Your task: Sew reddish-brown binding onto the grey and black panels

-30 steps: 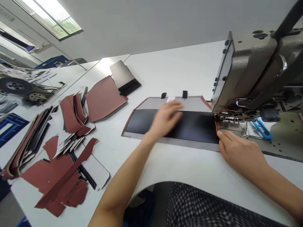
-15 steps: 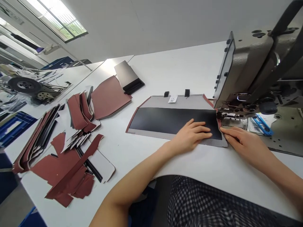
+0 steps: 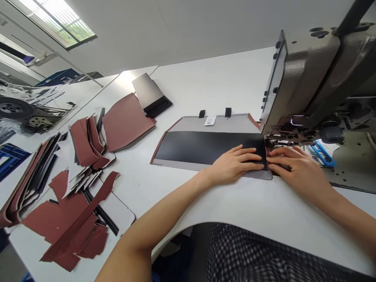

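A grey mesh fabric panel (image 3: 190, 124) with a black sheet (image 3: 188, 145) across it lies flat on the table, its right edge by the needle area of a sewing machine (image 3: 305, 86). Dark red strips trim both ends of it. On the black sheet rests my left hand (image 3: 232, 166), palm down, fingers spread. My right hand (image 3: 296, 166) is closed at the panel's right edge, fingertips on the red trim (image 3: 267, 152) just in front of the presser foot. Two black tabs and a white label (image 3: 210, 120) show along the far edge.
Left on the table lie dark red cut pieces (image 3: 70, 219), curved stacked parts (image 3: 85, 141), a larger red stack (image 3: 126, 123) and grey-black pieces (image 3: 149, 94). A blue tool (image 3: 323, 154) sits on the machine bed. Blue crates (image 3: 11, 158) stand beyond the table's left side.
My right hand has moved forward along the panel's edge, closer to the presser foot, with its fingers bunched there. My left hand stays flat on the black sheet. The view has shifted slightly.
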A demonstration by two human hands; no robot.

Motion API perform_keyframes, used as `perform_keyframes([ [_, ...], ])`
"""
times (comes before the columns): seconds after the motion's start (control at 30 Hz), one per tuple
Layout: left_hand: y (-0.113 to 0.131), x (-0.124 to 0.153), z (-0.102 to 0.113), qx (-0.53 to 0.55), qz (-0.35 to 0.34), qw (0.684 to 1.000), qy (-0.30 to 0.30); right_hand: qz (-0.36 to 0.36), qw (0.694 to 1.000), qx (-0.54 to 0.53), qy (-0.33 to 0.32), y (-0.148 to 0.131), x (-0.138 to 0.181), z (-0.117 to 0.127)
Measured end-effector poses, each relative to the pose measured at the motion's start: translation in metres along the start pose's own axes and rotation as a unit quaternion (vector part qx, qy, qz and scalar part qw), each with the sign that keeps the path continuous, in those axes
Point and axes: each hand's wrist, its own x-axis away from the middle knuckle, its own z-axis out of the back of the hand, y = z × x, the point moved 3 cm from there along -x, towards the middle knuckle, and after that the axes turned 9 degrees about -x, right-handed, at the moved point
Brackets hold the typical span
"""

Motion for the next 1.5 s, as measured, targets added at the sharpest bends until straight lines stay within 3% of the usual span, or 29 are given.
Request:
perform_keyframes([
  [0.3, -0.016, -0.017, 0.003, -0.005, 0.002, 1.000, 0.008, 0.003, 0.997, -0.071, 0.037, 0.010, -0.005, 0.003],
  [0.53, -0.010, -0.020, 0.001, 0.005, -0.032, 0.999, 0.021, 0.109, 0.993, -0.041, -0.034, 0.011, 0.007, 0.011],
  [0.73, -0.011, -0.021, 0.000, -0.027, -0.032, 0.999, -0.005, 0.188, 0.980, -0.035, -0.062, 0.010, 0.010, 0.014],
  [1.1, -0.049, -0.048, 0.001, -0.008, -0.031, 0.999, 0.016, 0.179, 0.981, 0.065, -0.039, 0.010, 0.004, 0.005],
  [1.5, -0.080, -0.070, -0.003, 0.014, -0.056, 0.997, 0.041, 0.150, 0.988, -0.014, -0.038, 0.011, 0.006, 0.007],
])
